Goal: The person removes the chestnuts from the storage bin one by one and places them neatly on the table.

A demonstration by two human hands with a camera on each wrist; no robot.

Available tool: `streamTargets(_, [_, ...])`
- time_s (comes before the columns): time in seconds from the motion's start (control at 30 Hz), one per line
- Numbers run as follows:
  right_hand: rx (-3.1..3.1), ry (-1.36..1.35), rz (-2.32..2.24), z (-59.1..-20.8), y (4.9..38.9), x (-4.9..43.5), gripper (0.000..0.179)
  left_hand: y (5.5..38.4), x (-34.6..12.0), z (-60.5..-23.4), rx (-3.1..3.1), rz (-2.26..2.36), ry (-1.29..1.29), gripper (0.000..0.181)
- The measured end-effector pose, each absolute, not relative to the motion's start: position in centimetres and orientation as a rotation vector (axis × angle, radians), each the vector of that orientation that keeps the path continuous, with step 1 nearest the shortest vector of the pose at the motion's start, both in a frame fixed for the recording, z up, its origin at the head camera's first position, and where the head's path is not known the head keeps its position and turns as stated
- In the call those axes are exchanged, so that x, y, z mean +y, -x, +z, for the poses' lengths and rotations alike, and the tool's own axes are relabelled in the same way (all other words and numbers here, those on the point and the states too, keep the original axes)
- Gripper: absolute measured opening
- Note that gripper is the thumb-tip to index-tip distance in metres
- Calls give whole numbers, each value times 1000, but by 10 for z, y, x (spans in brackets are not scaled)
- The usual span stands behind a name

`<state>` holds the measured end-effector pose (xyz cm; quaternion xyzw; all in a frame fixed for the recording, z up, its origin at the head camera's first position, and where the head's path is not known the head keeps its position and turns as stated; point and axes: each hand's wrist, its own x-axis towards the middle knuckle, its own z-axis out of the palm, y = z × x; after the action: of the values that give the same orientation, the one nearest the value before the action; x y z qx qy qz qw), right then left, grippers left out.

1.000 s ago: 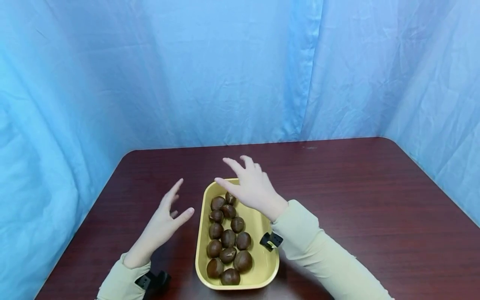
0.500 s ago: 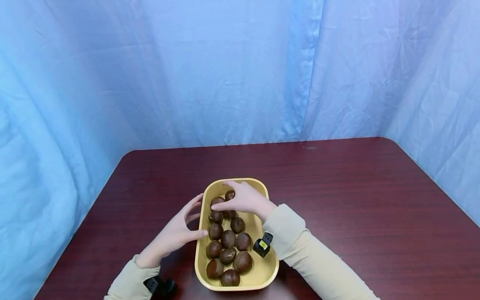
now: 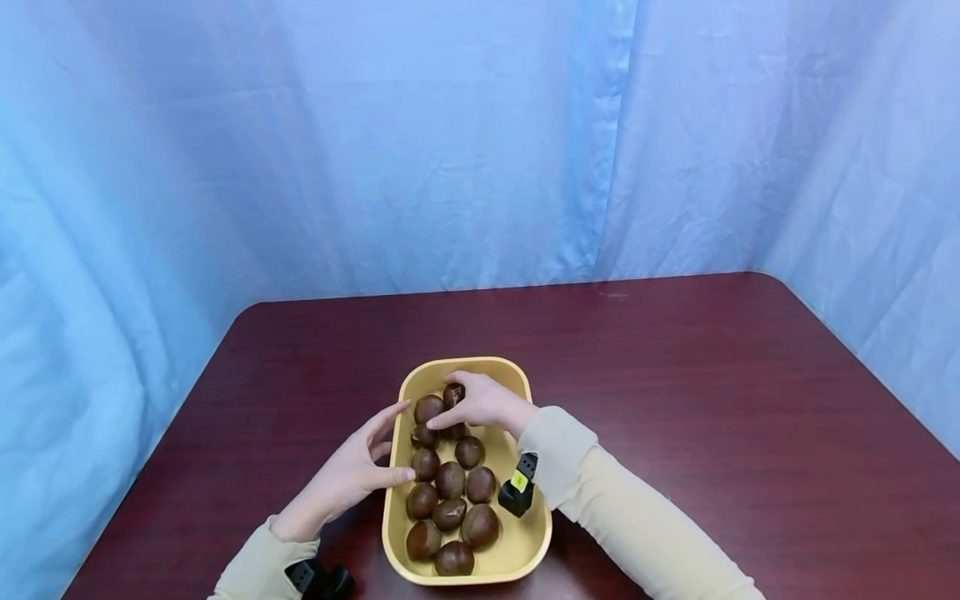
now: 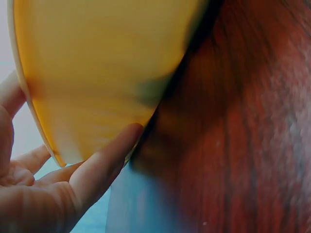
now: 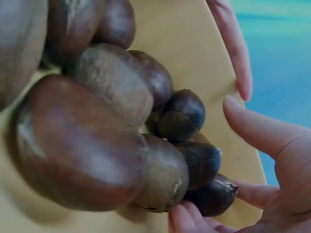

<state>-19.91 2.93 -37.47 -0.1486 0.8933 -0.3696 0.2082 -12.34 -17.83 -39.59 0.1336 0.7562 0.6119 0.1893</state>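
Left hand (image 3: 341,479) gripping a yellow tray (image 3: 543,529) by its rim, right hand (image 3: 487,402) parted wide around far chestnuts (image 3: 429,409), yellow label (image 3: 519,480) on a black wrist camera (image 3: 514,500), its marking too small to read

The chestnuts (image 3: 480,527) were smooth and glossy; the tray (image 3: 519,540) resembled smooth plastic, the desk (image 3: 675,375) sheened wood, the curtain (image 3: 450,150) creased cloth.

Your table (image 3: 675,400) is shiny and dark reddish brown (its far corners are round). A yellow box (image 3: 517,540) sits on it, near you.
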Motion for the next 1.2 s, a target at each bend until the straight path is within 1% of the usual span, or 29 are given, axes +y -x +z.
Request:
streamTargets(0.13, [2466,403,-1077,-378,201,28,71,122,-177,-395,2140,1723,-326,87])
streamTargets(0.43, [2317,302,-1275,-377,200,27,34,121,-178,-397,2128,1750,-330,87])
streamTargets(0.6, [2315,309,-1316,-376,199,27,21,121,-178,-398,2128,1752,-327,87])
streamTargets(0.7, [2305,314,-1324,-375,199,28,19,121,-177,-398,2125,1753,-335,87])
streamTargets(1.0, [2237,309,-1387,-364,201,34,27,123,-172,-400,2118,1779,-332,85])
streamTargets(1.2, [2179,363,-1411,-351,204,37,32,120,-173,-398,2150,1773,-291,82])
